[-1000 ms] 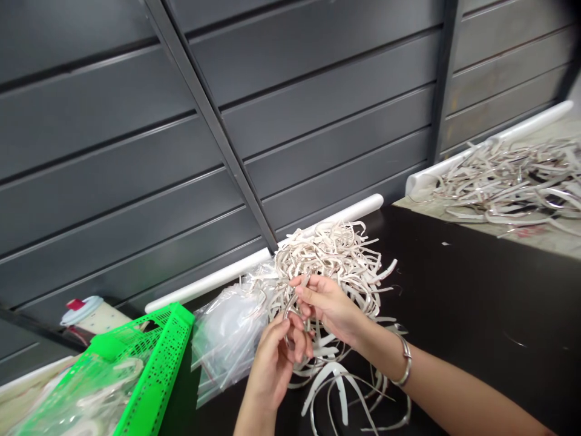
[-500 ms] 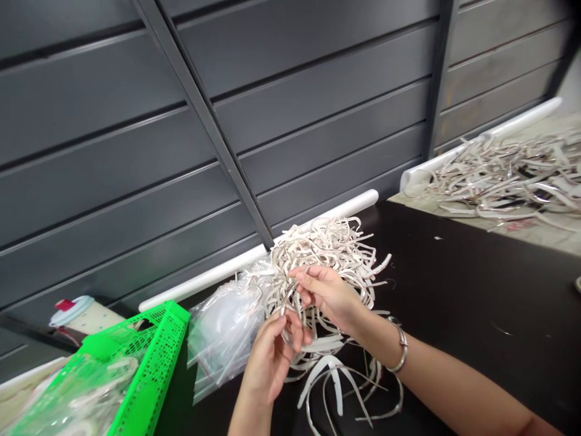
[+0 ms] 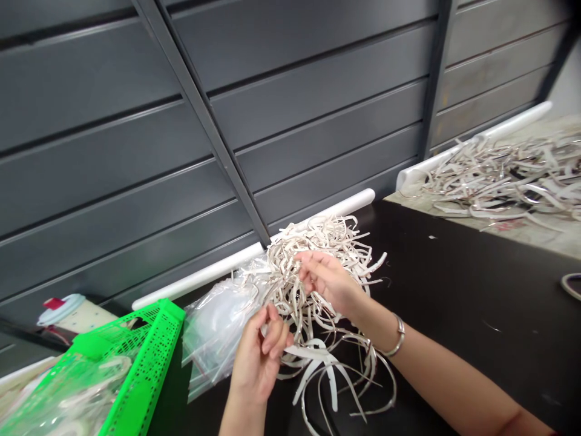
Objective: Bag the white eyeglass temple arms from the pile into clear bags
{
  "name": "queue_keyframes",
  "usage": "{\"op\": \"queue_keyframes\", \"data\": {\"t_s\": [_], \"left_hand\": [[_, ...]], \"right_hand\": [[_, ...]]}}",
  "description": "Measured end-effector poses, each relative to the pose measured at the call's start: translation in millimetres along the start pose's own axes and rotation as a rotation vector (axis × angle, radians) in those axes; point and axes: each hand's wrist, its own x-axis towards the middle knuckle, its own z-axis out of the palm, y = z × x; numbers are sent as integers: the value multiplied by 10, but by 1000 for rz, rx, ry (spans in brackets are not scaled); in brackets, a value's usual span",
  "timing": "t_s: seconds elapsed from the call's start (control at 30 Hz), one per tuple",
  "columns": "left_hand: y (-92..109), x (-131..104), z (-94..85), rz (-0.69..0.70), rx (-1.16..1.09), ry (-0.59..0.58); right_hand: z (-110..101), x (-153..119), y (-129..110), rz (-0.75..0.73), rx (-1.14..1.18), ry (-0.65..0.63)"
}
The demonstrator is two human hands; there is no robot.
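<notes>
A tangled heap of thin, curved, whitish strips [image 3: 320,239] with shiny edges lies on the black table [image 3: 454,303]. My right hand [image 3: 329,281] is over the heap, thumb and fingers pinched; anything between them is too small to make out. Lower and to the left, my left hand [image 3: 265,345] is held palm up with fingers curled and thumb near the index finger. Whatever it may hold blends into the strips behind. Several loose strips [image 3: 331,375] spread out below the heap, close to my left fingertips. Clear plastic bags [image 3: 218,321] lie left of the heap.
At the left stands a green perforated basket [image 3: 154,357] holding plastic-wrapped items, with a lidded cup [image 3: 77,312] behind it. A white tube [image 3: 200,278] runs along the grey panel wall [image 3: 318,121]. More strips [image 3: 512,175] are piled at the far right. A ring-shaped object [image 3: 572,284] sits at the right edge.
My hands have moved apart, the left down and leftward, the right slightly up. The shiny strip that spanned both hands can no longer be made out between them.
</notes>
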Motion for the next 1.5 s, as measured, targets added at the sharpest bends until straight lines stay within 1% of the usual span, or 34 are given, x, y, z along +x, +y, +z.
{"op": "queue_keyframes", "data": {"t_s": [0.03, 0.13, 0.17, 0.2, 0.23, 0.3, 0.33, 0.37, 0.4, 0.47, 0.53, 0.6, 0.67, 0.73, 0.77, 0.83, 0.93, 1.03, 1.1, 1.2, 1.3, 1.37, 1.43, 1.5], "left_hand": [[16, -8, -3, 38, -1, 16], [51, -28, -10, 136, 28, 68], [56, -33, -10, 157, 43, 89], [59, -37, -9, 173, 58, 107], [58, -41, -6, 187, 73, 119], [54, -48, 1, 206, 99, 130], [53, -52, 4, 211, 110, 127], [52, -57, 6, 216, 117, 124], [54, -62, 7, 221, 120, 120], [60, -72, 7, 231, 117, 120], [66, -76, 3, 239, 108, 122], [65, -72, 0, 242, 102, 123], [56, -61, -2, 243, 110, 123], [41, -47, -7, 244, 144, 122], [31, -38, -14, 249, 183, 121], [5, -12, -45, 271, 322, 103], [-58, 49, -130, 264, 651, 47], [-138, 120, -214, 170, 925, -53], [-178, 156, -246, 127, 1013, -100], [-188, 181, -258, 141, 1057, -86], [-158, 192, -254, 256, 1028, -21], [-140, 201, -252, 280, 900, 24], [-129, 212, -247, 216, 634, 49], [-116, 217, -234, 135, 275, 31]], "right_hand": [[-73, 26, -72, -49, -56, 49], [-326, 111, -292, -238, -266, 251], [-410, 136, -352, -274, -376, 306], [-487, 158, -400, -276, -550, 345], [-557, 174, -436, -250, -766, 369], [-676, 194, -479, -145, -1197, 380], [-727, 198, -491, -92, -1353, 380], [-774, 201, -501, -47, -1451, 379], [-817, 202, -513, -11, -1494, 378], [-890, 200, -542, 52, -1524, 374], [-926, 190, -569, 113, -1549, 340], [-906, 172, -563, 184, -1547, 248], [-831, 151, -501, 271, -1519, 91], [-730, 138, -389, 365, -1482, -74], [-683, 137, -325, 406, -1469, -139], [-623, 152, -202, 467, -1455, -225], [-637, 202, -72, 493, -1422, -283], [-727, 260, -3, 480, -1356, -296], [-777, 290, 18, 456, -1285, -280], [-799, 308, -8, 383, -1118, -232], [-783, 292, -118, 288, -879, -185], [-772, 276, -208, 223, -706, -160], [-758, 265, -279, 166, -550, -140], [-727, 258, -314, 119, -416, -121]]}}
